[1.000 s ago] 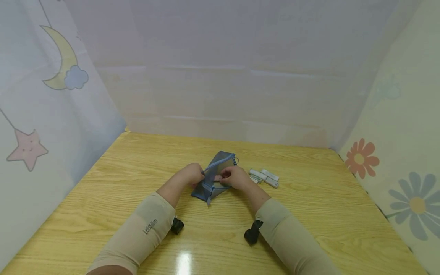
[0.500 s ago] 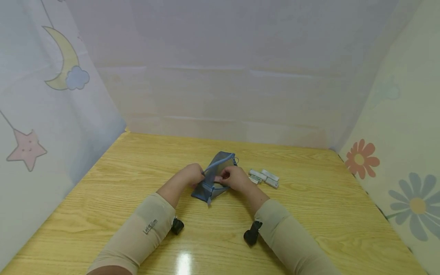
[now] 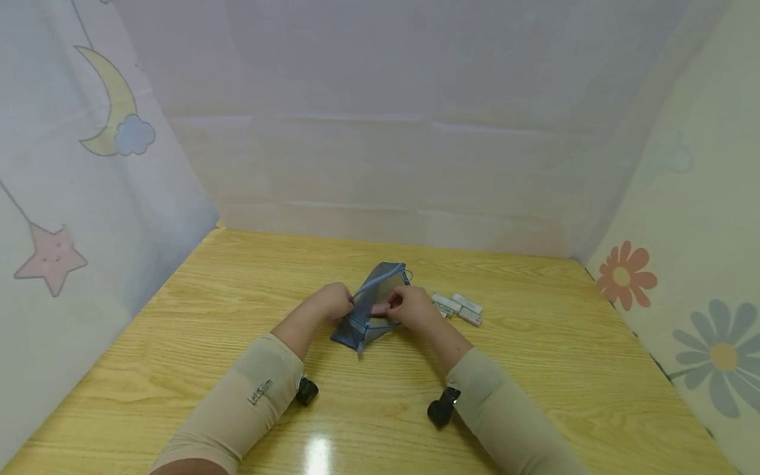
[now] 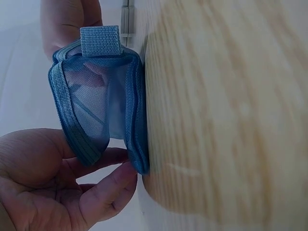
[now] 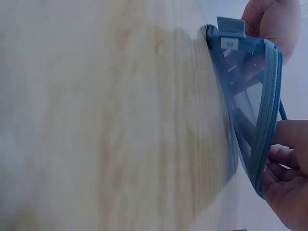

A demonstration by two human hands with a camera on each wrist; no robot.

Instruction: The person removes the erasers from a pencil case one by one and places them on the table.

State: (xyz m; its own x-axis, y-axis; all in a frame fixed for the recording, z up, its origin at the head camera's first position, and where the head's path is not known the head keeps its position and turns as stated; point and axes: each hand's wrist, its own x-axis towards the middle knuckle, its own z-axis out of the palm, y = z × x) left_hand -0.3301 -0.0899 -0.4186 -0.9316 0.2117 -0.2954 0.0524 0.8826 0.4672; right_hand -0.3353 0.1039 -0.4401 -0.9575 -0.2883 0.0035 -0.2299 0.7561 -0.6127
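A blue mesh zipper pouch (image 3: pixel 365 316) lies on the table, its zipped mouth spread apart. My left hand (image 3: pixel 335 301) grips the pouch's left side; in the left wrist view the left hand's fingers (image 4: pixel 113 192) reach around its lower end. At the opening, my right hand (image 3: pixel 412 307) has its thumb and fingertips pinching a small pink block (image 3: pixel 379 309), which shows inside the pouch's mouth. In the right wrist view the right hand (image 5: pixel 288 178) is right at the zipper edge (image 5: pixel 267 115), its fingertips partly hidden behind that edge.
Several small white blocks with printed marks (image 3: pixel 466 303) lie just right of the right hand on the wooden table (image 3: pixel 534 356). Printed cloth walls (image 3: pixel 380 171) stand behind the table and along both sides. A black wrist camera (image 3: pixel 442 409) hangs under the right sleeve.
My right hand has shifted slightly to the right, and more of the pink block shows at its fingertips. The left hand and the pouch stay nearly in place.
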